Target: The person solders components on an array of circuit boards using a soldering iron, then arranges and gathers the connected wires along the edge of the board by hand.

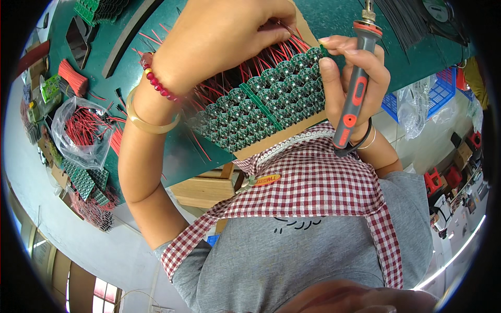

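A panel of small green circuit boards (279, 91) lies on a piece of brown cardboard (308, 123) in front of me, with many red and black wires (261, 58) along its far side. My left hand (235, 34) reaches over these wires, its fingers pinched on a thin wire; its fingertips are partly hidden. A grey and orange soldering iron (356, 91) rests in my right hand (360, 78), metal end upward, its tip beyond the upper edge. Thumb and forefinger of that hand also touch the panel's right corner, close to a small green piece.
On the green table (172, 49) a clear plastic bag (83, 130) of red wires lies at left, near a red wire bundle (73, 77). A dark curved bar (128, 39) sits beyond my left arm. Black wires (402, 23) lie far right, above a blue basket (441, 91).
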`<state>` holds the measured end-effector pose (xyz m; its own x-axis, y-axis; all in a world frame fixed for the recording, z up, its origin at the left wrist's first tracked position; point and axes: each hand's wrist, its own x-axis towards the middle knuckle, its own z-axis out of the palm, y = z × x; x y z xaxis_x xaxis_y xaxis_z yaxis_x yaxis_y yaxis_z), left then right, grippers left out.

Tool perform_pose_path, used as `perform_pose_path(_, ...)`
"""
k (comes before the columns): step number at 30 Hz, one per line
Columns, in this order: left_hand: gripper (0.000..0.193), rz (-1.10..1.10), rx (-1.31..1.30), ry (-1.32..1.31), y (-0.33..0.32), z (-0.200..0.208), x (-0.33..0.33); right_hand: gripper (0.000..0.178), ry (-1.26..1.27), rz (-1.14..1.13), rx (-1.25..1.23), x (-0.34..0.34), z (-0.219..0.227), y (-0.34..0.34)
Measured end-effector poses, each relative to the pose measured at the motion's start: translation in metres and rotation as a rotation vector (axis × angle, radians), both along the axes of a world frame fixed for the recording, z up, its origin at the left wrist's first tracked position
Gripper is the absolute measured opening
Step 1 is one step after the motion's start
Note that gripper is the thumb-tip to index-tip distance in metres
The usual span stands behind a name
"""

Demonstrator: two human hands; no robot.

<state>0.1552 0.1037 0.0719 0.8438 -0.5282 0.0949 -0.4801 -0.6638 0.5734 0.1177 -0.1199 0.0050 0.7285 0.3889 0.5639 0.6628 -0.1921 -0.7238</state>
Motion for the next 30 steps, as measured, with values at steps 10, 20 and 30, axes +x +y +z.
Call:
perform_pose_path(10, 0.012, -0.059, -0.093, -0.048, -0.01, -0.005, -0.001, 0.034, -0.02, -0.046, 0.19, 0.002, -0.011, 0.007)
perform_pose_path(20, 0.011, -0.055, -0.066, 0.094, -0.005, -0.008, 0.003, 0.041, -0.013, -0.026, 0.084, 0.001, -0.003, 0.002)
perform_pose_path(30, 0.011, -0.123, -0.167, 0.135, -0.005, -0.016, 0.009, 0.035, -0.019, -0.066, 0.157, 0.003, -0.009, 0.006)
